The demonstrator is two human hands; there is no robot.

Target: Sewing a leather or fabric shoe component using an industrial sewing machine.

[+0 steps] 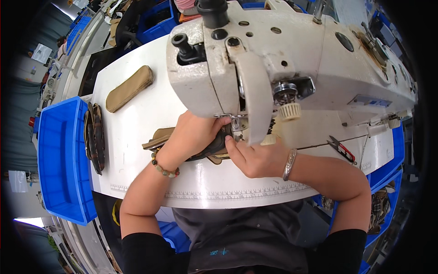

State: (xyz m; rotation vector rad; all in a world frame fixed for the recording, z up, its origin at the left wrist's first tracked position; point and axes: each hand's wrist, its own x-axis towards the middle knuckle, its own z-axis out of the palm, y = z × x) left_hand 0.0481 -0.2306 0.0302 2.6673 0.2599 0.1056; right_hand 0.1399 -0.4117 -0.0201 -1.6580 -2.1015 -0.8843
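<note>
A white sewing machine (196, 86) stands over the white tabletop, its needle area close to my fingertips. Under it lies a khaki and black fabric piece with a zipper (157, 139), partly covered by my hands. My left hand (196, 134), with a beaded bracelet at the wrist, grips the piece from above, thumb and fingers near the presser foot (235, 124). From the other side, my right hand (258, 157), with a silver bangle, pinches the dark edge of the piece just in front of the foot. Part of the right fingers is hidden behind the machine's white lever.
A stack of khaki oval pieces (130, 89) lies at the table's back left. Dark plaid pieces (94, 137) rest at the left edge beside a blue bin (61, 160). Red-handled thread snips (341, 148) lie at right. A printed ruler (219, 197) runs along the front edge.
</note>
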